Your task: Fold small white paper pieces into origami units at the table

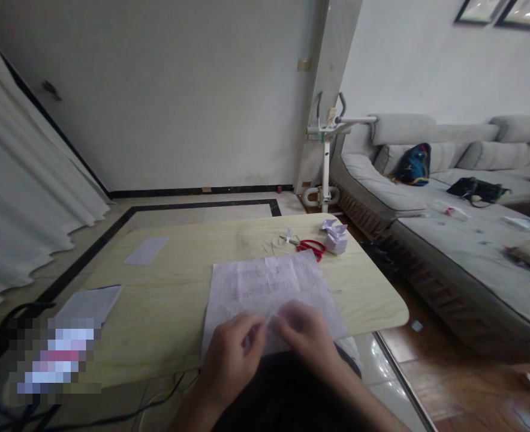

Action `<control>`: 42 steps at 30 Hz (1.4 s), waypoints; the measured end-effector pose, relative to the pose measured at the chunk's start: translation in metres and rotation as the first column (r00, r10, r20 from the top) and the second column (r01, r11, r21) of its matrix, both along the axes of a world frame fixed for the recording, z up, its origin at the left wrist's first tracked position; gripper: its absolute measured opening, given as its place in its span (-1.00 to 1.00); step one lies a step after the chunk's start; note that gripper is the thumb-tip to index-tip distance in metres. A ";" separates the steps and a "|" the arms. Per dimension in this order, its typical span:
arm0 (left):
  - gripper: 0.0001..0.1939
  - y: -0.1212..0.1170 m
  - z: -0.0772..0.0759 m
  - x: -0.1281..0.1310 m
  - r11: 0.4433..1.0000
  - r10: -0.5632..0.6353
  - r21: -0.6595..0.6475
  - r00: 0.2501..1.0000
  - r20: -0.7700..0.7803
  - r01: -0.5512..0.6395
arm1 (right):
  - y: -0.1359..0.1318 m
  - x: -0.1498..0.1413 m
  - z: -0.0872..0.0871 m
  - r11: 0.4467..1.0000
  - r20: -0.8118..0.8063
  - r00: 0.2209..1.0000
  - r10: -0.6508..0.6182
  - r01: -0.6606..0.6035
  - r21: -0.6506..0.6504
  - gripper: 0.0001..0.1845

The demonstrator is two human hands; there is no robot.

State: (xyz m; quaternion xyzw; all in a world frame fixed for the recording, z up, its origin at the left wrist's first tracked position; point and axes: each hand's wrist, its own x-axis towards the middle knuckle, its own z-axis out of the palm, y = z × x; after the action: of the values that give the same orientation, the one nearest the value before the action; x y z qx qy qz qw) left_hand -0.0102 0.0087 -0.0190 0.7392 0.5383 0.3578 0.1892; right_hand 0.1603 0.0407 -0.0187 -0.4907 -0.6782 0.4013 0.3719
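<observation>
A large creased sheet of paper [265, 279] with faint print lies at the front of the table, partly over its near edge. Above its lower half, my left hand [235, 345] is closed, thumb and fingers pinched together. My right hand [307, 336], blurred by motion, is closed in the same way just beside it. Something small and whitish shows between the fingertips, too smeared to name. Beyond the sheet, red-handled scissors [310, 245] lie next to thin pale strips [274, 243]. A folded paper shape [336, 239] stands right of them.
The pale wooden table [166, 312] carries a small white sheet [147, 250] and a flat pad [92, 300] at the left. A blurred-out bright screen [60, 360] sits at the near left corner. A grey sofa [463, 240] stands to the right, dark cables [125, 414] below left.
</observation>
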 end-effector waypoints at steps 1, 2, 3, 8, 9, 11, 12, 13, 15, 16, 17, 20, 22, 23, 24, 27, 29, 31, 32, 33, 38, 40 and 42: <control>-0.85 0.000 0.000 0.000 1.000 0.007 -0.004 1.000 0.003 -0.007 | 0.000 0.000 0.000 1.000 0.007 1.000 0.000 0.000 0.008 -0.78; -0.85 0.000 0.001 0.000 1.000 0.014 -0.008 1.000 0.005 -0.013 | 0.000 0.000 0.000 1.000 0.016 1.000 0.000 0.000 0.019 -0.78; -0.85 -0.001 0.001 0.000 1.000 0.018 -0.012 1.000 0.004 -0.018 | 0.000 0.000 0.000 0.999 0.027 1.000 -0.001 0.000 0.035 -0.79; -0.86 -0.001 0.003 0.001 1.000 0.013 0.015 1.000 -0.026 -0.013 | -0.001 -0.001 -0.004 0.991 0.108 0.994 -0.019 0.005 0.133 -0.81; -0.86 -0.001 0.003 0.001 1.000 0.013 0.019 0.999 -0.030 -0.012 | -0.001 -0.001 -0.006 0.991 0.113 0.993 -0.020 0.004 0.137 -0.82; -0.86 -0.001 0.002 0.001 0.999 0.015 0.029 0.999 -0.037 -0.014 | -0.001 -0.001 -0.007 0.991 0.114 0.993 -0.018 0.003 0.130 -0.83; -0.86 -0.001 0.001 0.001 0.999 0.016 0.040 0.999 -0.042 -0.015 | -0.001 -0.001 -0.008 0.992 0.116 0.993 -0.015 0.001 0.126 -0.83; -0.86 -0.001 0.001 0.001 0.999 0.014 0.049 0.999 -0.052 -0.011 | -0.001 -0.001 -0.009 0.992 0.120 0.993 -0.014 -0.001 0.124 -0.82; -0.87 0.000 -0.001 0.000 0.998 0.008 0.068 0.997 -0.075 -0.003 | 0.000 -0.001 -0.009 0.992 0.130 0.991 -0.014 -0.002 0.124 -0.81; -0.87 0.000 -0.001 0.000 0.997 0.008 0.076 0.996 -0.086 -0.001 | 0.000 -0.001 -0.008 0.992 0.138 0.990 -0.015 -0.003 0.127 -0.80; -0.87 0.000 -0.001 -0.001 0.996 0.010 0.085 0.995 -0.097 -0.002 | 0.000 -0.001 -0.008 0.991 0.149 0.989 -0.015 -0.005 0.131 -0.80; -0.87 0.000 -0.001 -0.001 0.995 0.018 0.104 0.992 -0.127 -0.005 | -0.001 -0.001 -0.006 0.988 0.194 0.981 -0.028 -0.003 0.157 -0.78; -0.86 0.000 0.000 0.000 0.994 0.019 0.106 0.990 -0.143 -0.004 | -0.001 -0.002 -0.006 0.983 0.226 0.973 -0.042 0.000 0.184 -0.78; -0.86 0.000 0.001 0.000 0.994 0.020 0.108 0.989 -0.149 -0.004 | -0.001 -0.002 -0.006 0.980 0.237 0.970 -0.047 -0.001 0.198 -0.78; -0.86 -0.001 0.001 0.000 0.994 0.024 0.113 0.988 -0.154 -0.006 | -0.001 -0.002 -0.006 0.978 0.246 0.968 -0.050 -0.003 0.210 -0.78; -0.86 0.000 0.000 0.000 0.992 0.028 0.123 0.986 -0.164 -0.008 | -0.002 -0.002 -0.006 0.973 0.269 0.962 -0.054 -0.011 0.232 -0.79; -0.86 0.000 0.000 0.000 0.992 0.025 0.122 0.986 -0.165 -0.005 | -0.002 -0.002 -0.006 0.970 0.288 0.956 -0.063 -0.009 0.241 -0.79; -0.86 0.000 0.000 0.000 0.992 0.025 0.129 0.986 -0.167 -0.004 | -0.003 -0.003 -0.006 0.966 0.306 0.949 -0.078 -0.004 0.258 -0.79; -0.86 0.000 0.001 0.000 0.991 0.029 0.134 0.985 -0.172 -0.006 | -0.003 -0.003 -0.007 0.964 0.315 0.946 -0.081 -0.006 0.266 -0.79; -0.86 0.000 0.001 0.000 0.991 0.036 0.137 0.983 -0.178 -0.011 | -0.004 -0.003 -0.007 0.962 0.323 0.943 -0.082 -0.010 0.274 -0.79; -0.86 0.000 0.003 0.000 0.989 0.047 0.147 0.978 -0.205 -0.017 | -0.005 -0.003 -0.006 0.955 0.345 0.934 -0.096 -0.012 0.296 -0.79; -0.85 0.000 0.003 0.000 0.989 0.041 0.148 0.975 -0.218 -0.009 | -0.006 -0.003 -0.004 0.956 0.356 0.929 -0.102 -0.008 0.294 -0.79; -0.85 0.000 0.003 0.000 0.989 0.037 0.150 0.972 -0.233 -0.002 | -0.006 -0.003 -0.002 0.956 0.366 0.925 -0.105 -0.008 0.294 -0.79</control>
State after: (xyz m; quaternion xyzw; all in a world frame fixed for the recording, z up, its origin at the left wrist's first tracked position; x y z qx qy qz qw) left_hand -0.0098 0.0089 -0.0165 0.7832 0.5359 0.3086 0.0651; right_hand 0.1569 0.0346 -0.0210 -0.5158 -0.7758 0.1861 0.3121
